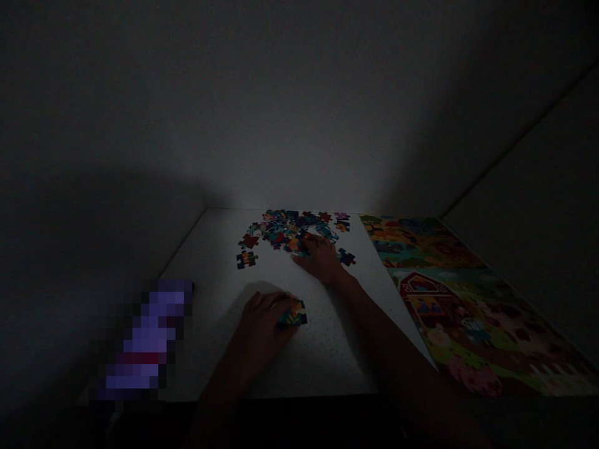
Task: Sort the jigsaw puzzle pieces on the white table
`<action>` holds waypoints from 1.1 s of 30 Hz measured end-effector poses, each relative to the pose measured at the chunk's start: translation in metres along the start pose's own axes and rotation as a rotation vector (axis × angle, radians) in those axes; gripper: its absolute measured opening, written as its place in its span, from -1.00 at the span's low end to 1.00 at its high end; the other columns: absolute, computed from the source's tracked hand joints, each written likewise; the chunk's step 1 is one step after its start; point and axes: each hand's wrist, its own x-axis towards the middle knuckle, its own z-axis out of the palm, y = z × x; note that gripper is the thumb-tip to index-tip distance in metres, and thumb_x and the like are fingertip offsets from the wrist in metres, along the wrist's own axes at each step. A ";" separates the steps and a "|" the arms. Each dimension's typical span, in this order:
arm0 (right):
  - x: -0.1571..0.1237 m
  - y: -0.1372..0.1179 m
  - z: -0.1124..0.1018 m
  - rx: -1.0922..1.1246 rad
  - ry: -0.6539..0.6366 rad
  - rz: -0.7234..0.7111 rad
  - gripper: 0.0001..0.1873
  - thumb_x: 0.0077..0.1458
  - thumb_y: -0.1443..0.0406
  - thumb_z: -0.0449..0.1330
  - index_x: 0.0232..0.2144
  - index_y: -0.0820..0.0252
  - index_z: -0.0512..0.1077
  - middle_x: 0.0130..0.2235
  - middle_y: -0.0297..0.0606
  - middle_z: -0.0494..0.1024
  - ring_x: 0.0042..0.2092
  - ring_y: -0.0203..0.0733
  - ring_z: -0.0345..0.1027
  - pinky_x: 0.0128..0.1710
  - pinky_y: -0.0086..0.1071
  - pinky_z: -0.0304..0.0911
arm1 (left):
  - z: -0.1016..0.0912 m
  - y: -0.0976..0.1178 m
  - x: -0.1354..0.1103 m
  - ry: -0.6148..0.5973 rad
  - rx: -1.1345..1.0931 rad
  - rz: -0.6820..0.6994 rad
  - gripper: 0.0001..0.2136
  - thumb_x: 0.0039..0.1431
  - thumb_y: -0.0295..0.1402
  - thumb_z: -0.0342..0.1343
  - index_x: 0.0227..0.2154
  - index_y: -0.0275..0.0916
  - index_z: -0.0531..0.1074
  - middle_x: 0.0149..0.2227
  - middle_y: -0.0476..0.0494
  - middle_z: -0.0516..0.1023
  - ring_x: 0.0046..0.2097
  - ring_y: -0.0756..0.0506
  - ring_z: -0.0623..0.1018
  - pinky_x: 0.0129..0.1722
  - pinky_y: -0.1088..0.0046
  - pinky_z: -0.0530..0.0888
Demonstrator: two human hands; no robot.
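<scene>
My left hand (266,321) is low over the white table, its fingers closed round a few puzzle pieces (298,313) with green and orange print. Whether those pieces are joined or just stacked is too dark to tell. Farther forward, my right hand (322,259) reaches to the near edge of a heap of loose jigsaw pieces (281,227). Its thumb and fingers are apart and touch the pieces there; the fingertips are partly lost among the colours. A dark blue piece (347,256) lies just right of this hand.
Single pieces lie left of the heap, one orange and blue (246,259) and one brown (249,241). Printed picture sheets (468,324) with farm and animal scenes cover the table's right side. A blurred purple-lit object (147,340) is at the left edge. Walls (290,125) enclose the back and sides.
</scene>
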 end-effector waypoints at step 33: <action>0.038 -0.029 -0.003 0.040 -0.050 -0.059 -0.62 0.21 0.19 0.15 0.02 0.23 0.41 0.05 0.00 0.47 0.10 0.03 0.32 0.10 -0.17 0.20 | 0.005 0.005 0.000 -0.062 -0.018 0.031 -0.56 0.13 -0.46 0.18 0.09 -0.04 0.40 0.14 -0.10 0.42 0.16 -0.24 0.35 0.22 0.06 0.27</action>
